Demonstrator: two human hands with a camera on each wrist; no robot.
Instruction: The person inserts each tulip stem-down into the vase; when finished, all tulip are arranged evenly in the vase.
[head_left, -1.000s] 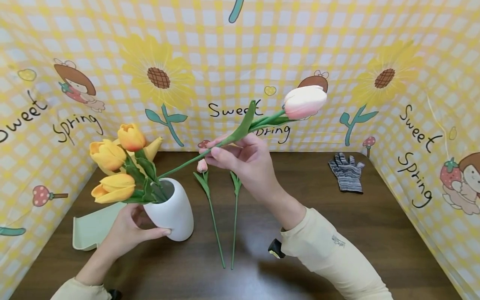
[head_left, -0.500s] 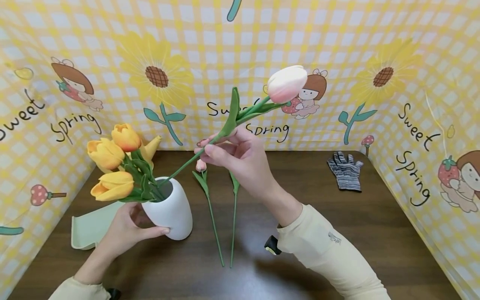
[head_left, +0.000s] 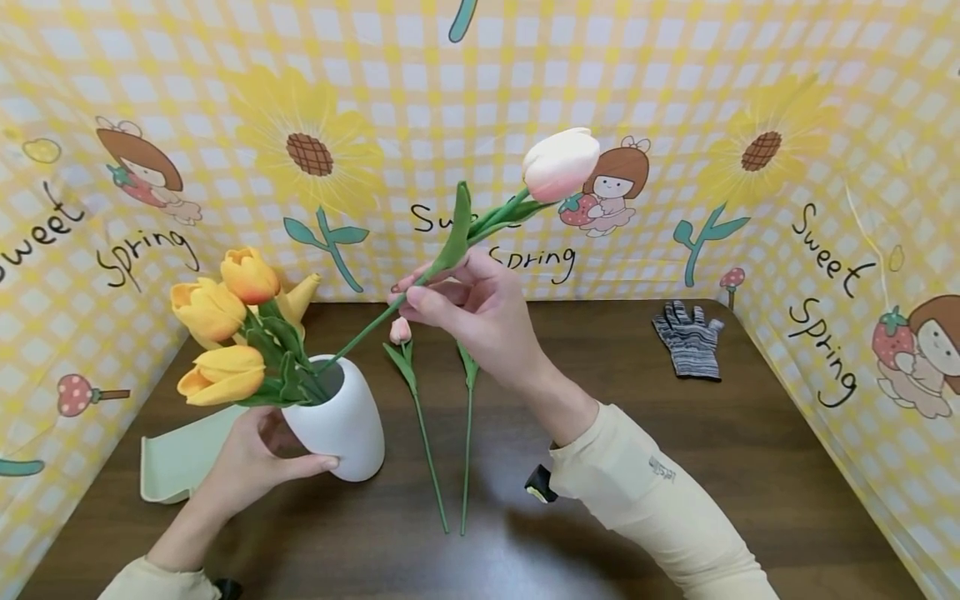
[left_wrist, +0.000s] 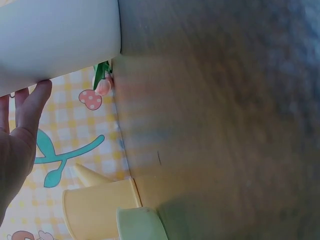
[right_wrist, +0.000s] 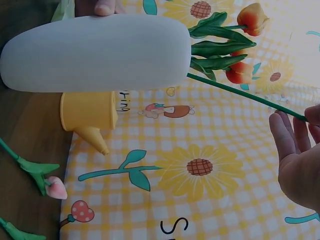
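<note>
My left hand point(head_left: 251, 462) grips the side of a white vase point(head_left: 337, 437), thumb toward the front. Several yellow-orange tulips point(head_left: 206, 308) stand in the vase and lean left. My right hand point(head_left: 480, 312) pinches the green stem of a pinkish-white tulip point(head_left: 561, 164) below its leaves. The lower stem slants into the vase mouth, and its end is hidden inside. In the right wrist view, the stem point(right_wrist: 240, 93) runs from the vase rim to my fingers. On the table lie a pink tulip point(head_left: 401, 331) and another stem point(head_left: 468, 417), its bloom hidden behind my right hand.
A yellow watering can point(right_wrist: 90, 110) stands behind the vase. Left of the vase lies a pale green tray point(head_left: 180, 458). A grey knitted glove point(head_left: 686, 342) rests at the back right of the brown table point(head_left: 675, 483). Checked cloth point(head_left: 465, 108) walls the table in.
My right hand has shifted slightly left, and the pinkish-white tulip has swung left and up into a steeper slant, its stem still at the vase mouth. My left hand keeps its hold on the vase.
</note>
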